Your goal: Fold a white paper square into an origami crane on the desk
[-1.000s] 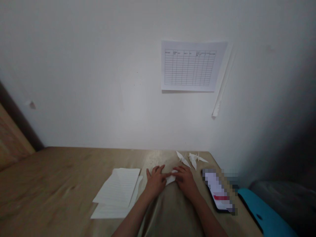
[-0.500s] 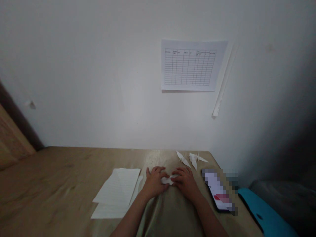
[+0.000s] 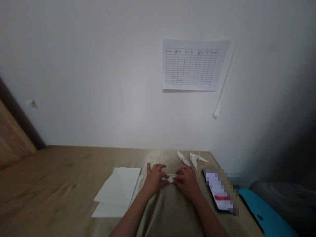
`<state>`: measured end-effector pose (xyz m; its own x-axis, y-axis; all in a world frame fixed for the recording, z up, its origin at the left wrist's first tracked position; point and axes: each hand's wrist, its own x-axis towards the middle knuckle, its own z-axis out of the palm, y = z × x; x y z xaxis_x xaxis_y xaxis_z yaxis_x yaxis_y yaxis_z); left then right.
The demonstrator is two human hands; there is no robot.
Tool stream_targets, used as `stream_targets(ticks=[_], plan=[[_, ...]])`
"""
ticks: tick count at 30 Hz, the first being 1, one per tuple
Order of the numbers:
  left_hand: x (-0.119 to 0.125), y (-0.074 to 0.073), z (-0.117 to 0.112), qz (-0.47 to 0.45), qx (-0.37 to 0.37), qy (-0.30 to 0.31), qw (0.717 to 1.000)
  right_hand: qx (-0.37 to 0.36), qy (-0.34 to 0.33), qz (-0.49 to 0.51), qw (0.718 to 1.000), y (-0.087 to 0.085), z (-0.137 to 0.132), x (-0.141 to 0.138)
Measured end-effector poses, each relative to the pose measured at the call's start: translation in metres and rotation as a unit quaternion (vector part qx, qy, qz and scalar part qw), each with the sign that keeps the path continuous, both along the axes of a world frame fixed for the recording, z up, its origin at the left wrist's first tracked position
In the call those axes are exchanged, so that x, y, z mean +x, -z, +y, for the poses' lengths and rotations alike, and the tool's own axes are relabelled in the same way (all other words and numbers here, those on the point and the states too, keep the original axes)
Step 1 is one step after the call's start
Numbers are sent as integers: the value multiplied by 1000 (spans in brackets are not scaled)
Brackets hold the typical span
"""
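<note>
A small piece of folded white paper lies between my two hands near the table's front, partly covered by fingers. My left hand pinches its left end between thumb and forefinger, the other fingers raised. At the right end, my right hand grips the paper with thumb and fingertips. Just beyond the right hand rest white folded-paper birds with pointed wings, and another such bird sits beside them.
Lined paper sheets are stacked left of my left arm. To the right lies a phone with its screen lit and blurred. A blue object stands past the table edge. A printed table sheet hangs on the wall.
My fingers have shifted slightly on the folded paper, and more of it shows between the hands, including a thin white strip along its far side. The view has moved a little.
</note>
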<state>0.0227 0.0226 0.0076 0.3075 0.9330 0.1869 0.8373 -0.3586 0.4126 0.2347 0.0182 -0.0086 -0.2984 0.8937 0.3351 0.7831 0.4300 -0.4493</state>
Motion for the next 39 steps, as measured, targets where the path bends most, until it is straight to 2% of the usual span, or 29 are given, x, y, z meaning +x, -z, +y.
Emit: stream_targets(ticks=[8,19,29,39], plan=[[4,3,-1,-27,16,3,1000,-8,34,20,999,0,1,-1],[10,7,2,-62,-14,-58,996,-35,90,28,995,5,4,-9],[15,4,3,-50,-43,-96,993,-60,119,12,991,10,7,-13],[16,4,3,-43,-49,-97,993,-58,135,6,989,9,7,-16]])
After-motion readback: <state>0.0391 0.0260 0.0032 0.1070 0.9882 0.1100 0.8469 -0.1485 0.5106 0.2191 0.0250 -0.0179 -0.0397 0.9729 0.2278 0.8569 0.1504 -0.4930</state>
